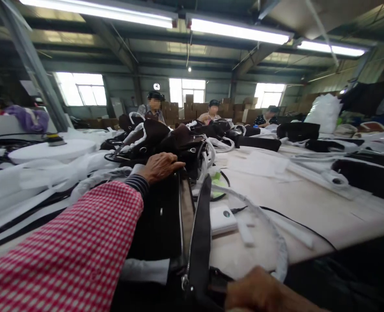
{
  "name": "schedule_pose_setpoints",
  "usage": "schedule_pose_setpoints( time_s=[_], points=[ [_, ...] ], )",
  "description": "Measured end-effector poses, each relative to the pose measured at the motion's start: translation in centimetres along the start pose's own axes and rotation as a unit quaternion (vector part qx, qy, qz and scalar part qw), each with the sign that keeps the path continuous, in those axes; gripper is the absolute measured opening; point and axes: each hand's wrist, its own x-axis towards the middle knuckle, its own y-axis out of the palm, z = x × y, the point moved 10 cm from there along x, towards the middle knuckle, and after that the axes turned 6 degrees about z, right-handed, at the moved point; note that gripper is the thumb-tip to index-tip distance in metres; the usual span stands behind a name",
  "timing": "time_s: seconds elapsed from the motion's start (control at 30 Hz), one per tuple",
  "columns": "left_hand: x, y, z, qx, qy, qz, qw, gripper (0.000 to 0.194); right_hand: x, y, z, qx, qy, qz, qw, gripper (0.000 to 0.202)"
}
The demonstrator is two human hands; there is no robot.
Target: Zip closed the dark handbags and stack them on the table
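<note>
A black handbag (157,221) lies before me with its zip open, showing a brownish lining (187,208). The metal zip pull (184,282) hangs at the near end. My left hand (161,167), in a red checked sleeve, is closed over the bag's far end; its fingertips are partly hidden. At the near right corner, my right hand (257,289) is blurred and cut off by the frame's bottom, its fingers curled against the bag's edge. A wrapped handle (278,242) arcs out to the right of the bag.
More black bags (159,138) are piled just beyond. A white device (222,220) with a black cable (296,223) sits on the pale table (328,225) at right. White wrapping (91,164) covers much of the left side. Several people sit across the table.
</note>
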Motion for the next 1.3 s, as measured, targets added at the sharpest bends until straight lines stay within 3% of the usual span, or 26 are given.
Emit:
schedule_pose_setpoints(
  time_s=[0.07,0.17,0.27,0.33,0.47,0.63,0.8,0.97,1.07,1.13,1.2,1.3],
  points=[
    [-0.4,-0.9,-2.3,0.003,0.041,-0.006,0.999,0.029,0.7,-3.4,1.7,-0.060,-0.008,-0.077,0.995,0.039],
    [-2.6,-2.2,-6.6,0.015,0.145,0.010,0.989,0.020,2.7,-7.7,4.6,-0.159,-0.076,-0.196,0.965,0.033],
    [-7.5,-0.8,-10.6,-0.013,0.284,0.131,0.950,0.019,5.7,-8.5,5.8,-0.233,-0.145,-0.206,0.939,0.018],
    [-11.0,0.8,-11.6,-0.037,0.322,0.201,0.925,0.014,7.8,-7.6,5.7,-0.296,-0.166,-0.174,0.925,0.018],
    [-14.3,3.2,-10.1,-0.025,0.282,0.215,0.935,0.009,10.3,-4.8,4.7,-0.432,-0.161,-0.113,0.880,0.018],
    [-14.9,3.8,-9.7,0.033,0.316,0.165,0.934,0.013,10.8,-2.9,4.0,-0.546,-0.162,-0.127,0.812,0.023],
    [-13.8,4.1,-8.8,0.036,0.313,0.159,0.936,0.014,11.1,-2.3,4.0,-0.566,-0.170,-0.115,0.798,0.018],
    [-13.9,3.8,-5.7,0.035,0.284,0.179,0.941,0.016,11.7,-1.7,4.2,-0.592,-0.173,-0.107,0.780,0.015],
    [-13.9,3.8,-3.3,0.012,0.256,0.192,0.947,0.012,11.8,-1.8,4.3,-0.585,-0.168,-0.113,0.785,0.022],
    [-13.5,4.2,-2.4,0.004,0.240,0.199,0.950,0.011,11.2,-2.6,4.5,-0.548,-0.172,-0.121,0.810,0.020],
    [-12.8,5.0,-2.3,0.008,0.228,0.206,0.952,0.015,9.8,-4.3,4.6,-0.489,-0.178,-0.147,0.841,0.015],
    [-11.7,6.0,-3.3,0.005,0.219,0.201,0.955,0.019,7.0,-8.2,3.4,-0.434,-0.134,-0.195,0.869,0.037]
  ],
)
